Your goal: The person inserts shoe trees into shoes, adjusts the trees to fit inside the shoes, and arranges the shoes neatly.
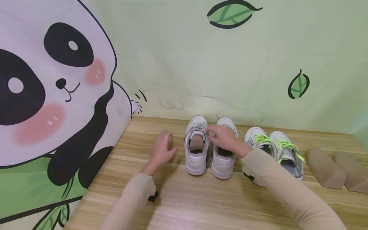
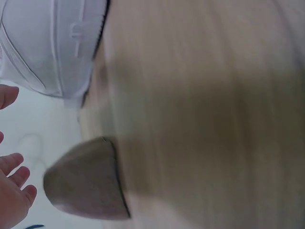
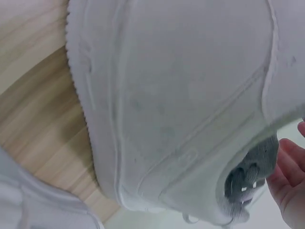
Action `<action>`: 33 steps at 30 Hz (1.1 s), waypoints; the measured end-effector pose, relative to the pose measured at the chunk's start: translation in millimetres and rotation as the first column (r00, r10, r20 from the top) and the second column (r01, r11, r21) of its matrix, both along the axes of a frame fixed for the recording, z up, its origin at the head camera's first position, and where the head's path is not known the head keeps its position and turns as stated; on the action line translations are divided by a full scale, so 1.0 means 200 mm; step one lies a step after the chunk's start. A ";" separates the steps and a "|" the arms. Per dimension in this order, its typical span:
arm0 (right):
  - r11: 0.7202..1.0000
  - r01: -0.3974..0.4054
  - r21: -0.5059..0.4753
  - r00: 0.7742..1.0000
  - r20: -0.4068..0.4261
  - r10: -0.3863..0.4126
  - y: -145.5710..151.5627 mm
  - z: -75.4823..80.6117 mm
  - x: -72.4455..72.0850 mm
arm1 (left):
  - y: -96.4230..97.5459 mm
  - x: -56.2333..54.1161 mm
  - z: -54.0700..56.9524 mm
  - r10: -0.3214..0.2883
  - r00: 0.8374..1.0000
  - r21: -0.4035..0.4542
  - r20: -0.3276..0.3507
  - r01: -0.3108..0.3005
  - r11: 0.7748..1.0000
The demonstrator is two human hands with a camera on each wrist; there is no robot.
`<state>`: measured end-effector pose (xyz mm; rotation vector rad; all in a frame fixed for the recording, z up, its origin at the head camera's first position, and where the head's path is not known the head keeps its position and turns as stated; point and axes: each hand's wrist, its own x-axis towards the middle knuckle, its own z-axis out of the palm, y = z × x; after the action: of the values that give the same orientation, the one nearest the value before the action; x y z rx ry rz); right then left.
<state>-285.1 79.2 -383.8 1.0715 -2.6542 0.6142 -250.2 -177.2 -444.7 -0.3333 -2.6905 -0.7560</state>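
My left hand point(image 1: 162, 148) hovers with thumb and fingers apart, beside a brown shoe insert point(image 2: 88, 186) lying on the wooden floor. In the left wrist view its fingers point(image 2: 16, 176) are away from that insert. A white sneaker point(image 1: 196, 163) stands toe to the wall, with another brown insert point(image 1: 196, 143) showing in its opening. My right hand point(image 1: 225, 139) reaches over the matching sneaker point(image 1: 222, 167); its fingertips are right at the first sneaker's tongue, thumb and forefinger apart. In the right wrist view, fingers point(image 3: 288, 167) overlap a dark-lined shoe opening.
Right of these stand two white sneakers with neon laces, one point(image 1: 256, 137) partly behind my right sleeve and the other point(image 1: 290, 156) beside it. Two brown inserts point(image 1: 326, 167) lie farther right. A printed panda wall covering point(image 1: 178, 64) rises behind the wooden surface point(image 1: 184, 204).
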 end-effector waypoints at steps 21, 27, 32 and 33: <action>0.990 0.069 0.124 0.997 0.037 -0.074 0.18 -0.02 0.05 | -0.15 0.03 -0.12 0.101 0.968 0.049 0.230 -0.115 0.992; 0.985 0.091 0.144 0.996 0.011 -0.093 0.22 -0.06 0.06 | -0.16 0.03 -0.13 0.103 0.962 0.037 0.253 -0.116 0.993; 0.990 0.109 0.095 0.992 -0.068 -0.102 0.24 -0.08 0.08 | -0.16 0.02 -0.15 0.099 0.960 0.047 0.261 -0.115 0.992; 0.989 0.119 0.092 0.991 -0.077 -0.112 0.25 -0.08 0.09 | -0.16 0.02 -0.15 0.097 0.960 0.053 0.263 -0.115 0.992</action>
<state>-267.8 128.6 -399.7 0.9372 -2.6842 0.4205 -247.0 -209.4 -474.9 -0.0748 -2.8889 -0.9123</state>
